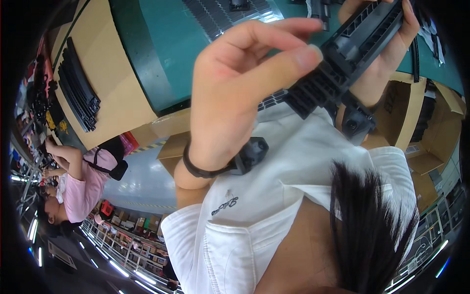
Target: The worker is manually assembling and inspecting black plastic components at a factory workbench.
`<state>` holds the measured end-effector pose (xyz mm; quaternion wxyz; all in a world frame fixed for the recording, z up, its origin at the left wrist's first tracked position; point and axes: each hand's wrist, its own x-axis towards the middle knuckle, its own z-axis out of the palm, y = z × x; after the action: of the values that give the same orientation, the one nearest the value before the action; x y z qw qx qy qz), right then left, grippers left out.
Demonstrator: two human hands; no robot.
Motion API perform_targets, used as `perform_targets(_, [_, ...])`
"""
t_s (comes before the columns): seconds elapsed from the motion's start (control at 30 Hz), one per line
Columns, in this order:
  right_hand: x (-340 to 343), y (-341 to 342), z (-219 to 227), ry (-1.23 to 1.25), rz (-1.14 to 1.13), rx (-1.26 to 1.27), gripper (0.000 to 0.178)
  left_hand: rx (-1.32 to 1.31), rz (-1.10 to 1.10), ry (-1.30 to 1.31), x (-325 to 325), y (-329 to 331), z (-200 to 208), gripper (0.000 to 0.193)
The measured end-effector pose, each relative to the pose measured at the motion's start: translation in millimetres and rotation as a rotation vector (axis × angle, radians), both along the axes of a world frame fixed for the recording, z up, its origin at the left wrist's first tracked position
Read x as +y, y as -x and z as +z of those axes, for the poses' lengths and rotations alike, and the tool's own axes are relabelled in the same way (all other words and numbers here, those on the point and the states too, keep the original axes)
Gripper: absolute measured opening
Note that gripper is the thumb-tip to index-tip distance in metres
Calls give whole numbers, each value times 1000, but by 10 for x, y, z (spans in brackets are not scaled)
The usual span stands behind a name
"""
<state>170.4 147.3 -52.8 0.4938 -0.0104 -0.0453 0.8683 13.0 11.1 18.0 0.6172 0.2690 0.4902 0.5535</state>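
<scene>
You have two hands in view: left hand, centre; right hand, upper right. Count one black ribbed plastic housing, upper right; two black wrist modules, mid-frame; one pile of black strips, upper left; one person in pink, left.

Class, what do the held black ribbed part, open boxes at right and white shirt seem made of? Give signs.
Black ribbed part: probably moulded plastic, satin; fine ribs, soft highlights; coated metal possible.
Open boxes: apparently matte cardboard; brown folded flaps.
White shirt: matte fabric; soft folds, stitched seams.
</scene>
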Motion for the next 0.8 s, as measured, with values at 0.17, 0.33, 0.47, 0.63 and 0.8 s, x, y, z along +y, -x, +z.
perform_targets(0.17, [23, 22, -2, -134, -105, 24, 21, -328, 44, -51, -30, -39, -46, 6])
perform_targets(0.33, [29, 27, -12, -242, -154, 11, 24, -375, 26, -46, -20, -80, -56, 6])
perform_targets(0.47, [56, 1, -14, -251, -133, 16, 25, -359, 34, -41, -13, -86, -49, 7])
perform_targets(0.63, [83, -3, 0, -247, -119, 30, 26, -361, 29, -40, -10, -77, -56, 6])
perform_targets(0.8, [93, -17, -9, -245, -117, 30, 26, -356, 24, -40, -5, -64, -60, 5])
